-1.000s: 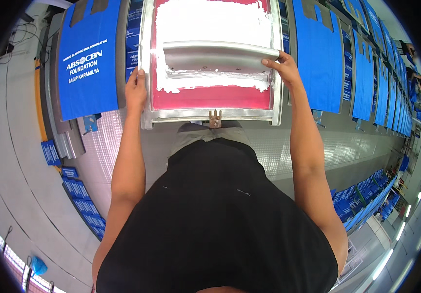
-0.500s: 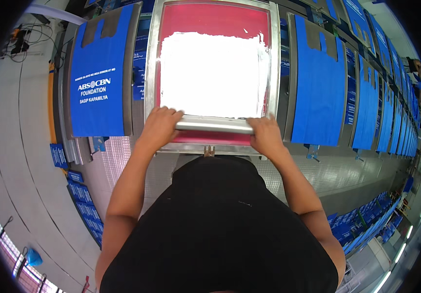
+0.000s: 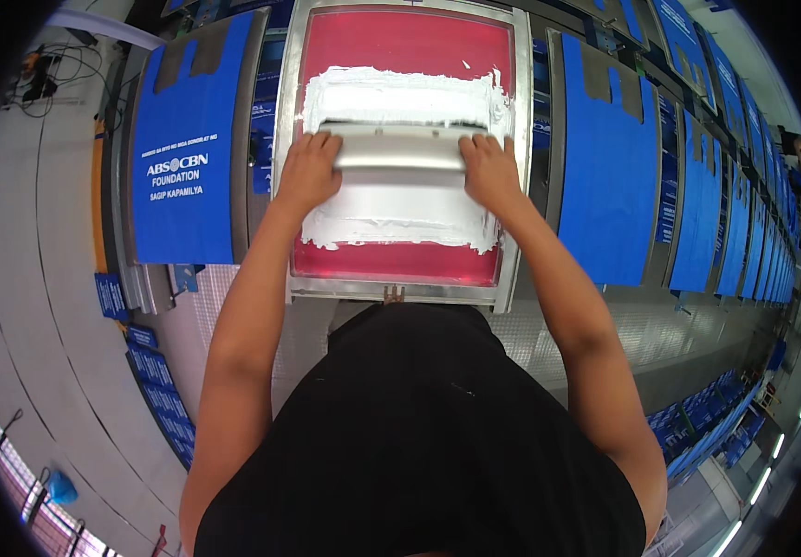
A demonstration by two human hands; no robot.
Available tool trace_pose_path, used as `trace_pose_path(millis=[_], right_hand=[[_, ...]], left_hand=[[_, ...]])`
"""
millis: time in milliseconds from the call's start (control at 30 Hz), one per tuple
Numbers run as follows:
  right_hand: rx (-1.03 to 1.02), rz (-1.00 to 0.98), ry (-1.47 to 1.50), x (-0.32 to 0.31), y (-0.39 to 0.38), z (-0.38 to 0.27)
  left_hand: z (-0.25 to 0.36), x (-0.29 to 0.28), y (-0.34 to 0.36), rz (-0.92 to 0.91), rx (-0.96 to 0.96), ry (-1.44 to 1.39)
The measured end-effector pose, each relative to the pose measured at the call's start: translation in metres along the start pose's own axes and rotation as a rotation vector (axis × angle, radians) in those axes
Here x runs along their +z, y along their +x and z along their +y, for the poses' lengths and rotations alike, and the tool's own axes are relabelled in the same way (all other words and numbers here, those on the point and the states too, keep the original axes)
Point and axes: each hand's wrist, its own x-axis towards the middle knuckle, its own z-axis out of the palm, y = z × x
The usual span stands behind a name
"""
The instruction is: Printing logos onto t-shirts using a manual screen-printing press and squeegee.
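Observation:
A silver squeegee [image 3: 398, 150] lies across the middle of a screen printing frame [image 3: 517, 58] with red mesh [image 3: 407, 33] and a thick patch of white ink [image 3: 398, 209]. My left hand [image 3: 310, 170] grips the squeegee's left end, fingers curled over it. My right hand [image 3: 490, 172] grips its right end the same way, just inside the metal rim of the frame.
Blue printed fabric pieces on grey platens flank the frame, one at left [image 3: 182, 223] and a long row at right [image 3: 605, 186]. Cables [image 3: 47, 79] lie at upper left. More blue pieces [image 3: 154, 390] stand below left. Blurred figures of other people appear at the far right edge.
My left hand left the frame's side and joined my right on the squeegee. Since half a second ago, both hands have moved the squeegee up from near the frame's lower rail to mid-screen.

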Motion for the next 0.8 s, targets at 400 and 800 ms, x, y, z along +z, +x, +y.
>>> trace_pose_path(millis=[400,800], right_hand=[[0.117,-0.301,0.251,-0.064,-0.108,-0.047],[0.062,-0.111,0.074,-0.027,0.007,0.010]], left_hand=[[0.059,-0.036,-0.114,-0.069,-0.049,-0.228],[0.003,-0.009,0.005,0.053,-0.138,-0.087]])
